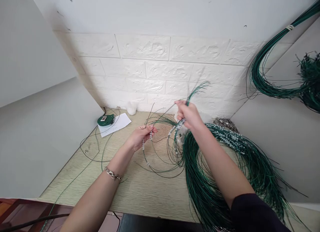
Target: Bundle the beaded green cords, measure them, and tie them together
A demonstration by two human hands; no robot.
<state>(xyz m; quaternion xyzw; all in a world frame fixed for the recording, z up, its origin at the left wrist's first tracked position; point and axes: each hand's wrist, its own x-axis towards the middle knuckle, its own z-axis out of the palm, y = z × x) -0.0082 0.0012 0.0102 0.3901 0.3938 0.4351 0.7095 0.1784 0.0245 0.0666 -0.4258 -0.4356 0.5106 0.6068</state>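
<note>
My left hand (142, 137) is closed in a pinch on a thin dark cord strung with small clear-white beads (143, 144). Its loop (160, 173) hangs down toward the table and runs right. Higher and to the right, my right hand (188, 114) is wrapped round a bundle of green cords, whose loose ends (198, 88) stick up above the fist. Several beaded strands (178, 130) hang below that hand. Under my right forearm lies a big bundle of green cords (200, 182), with many white beads (231, 138) along its upper part.
A green tape measure (106, 119) rests on a white paper (117, 124) at the table's left. Behind stands a small white object (131, 108). A dark grainy heap (225, 124) lies back right. Another tied cord bundle (265, 82) hangs at the right wall. Panels border both sides.
</note>
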